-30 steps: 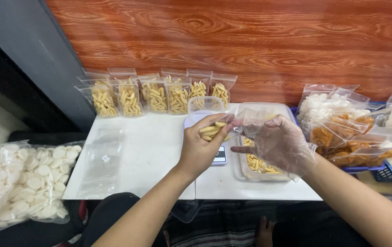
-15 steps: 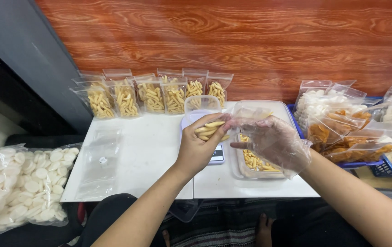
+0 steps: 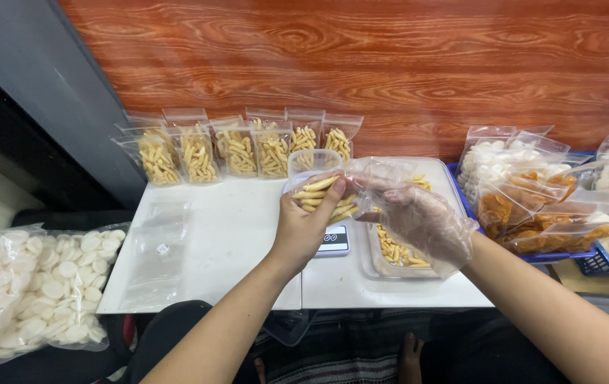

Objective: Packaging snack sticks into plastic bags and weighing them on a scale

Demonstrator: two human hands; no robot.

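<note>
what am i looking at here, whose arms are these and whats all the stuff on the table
This is one picture from a camera worn on a person's head, looking down at their own two arms. The left hand holds a small clear bag of yellow stick snacks. The right hand, in a thin plastic glove, pinches the bag's top. Under them on the white table sit a small scale and a clear tub of the same sticks. Filled bags line the wooden wall, empty bags lie at left, and other bagged snacks sit at right.
</note>
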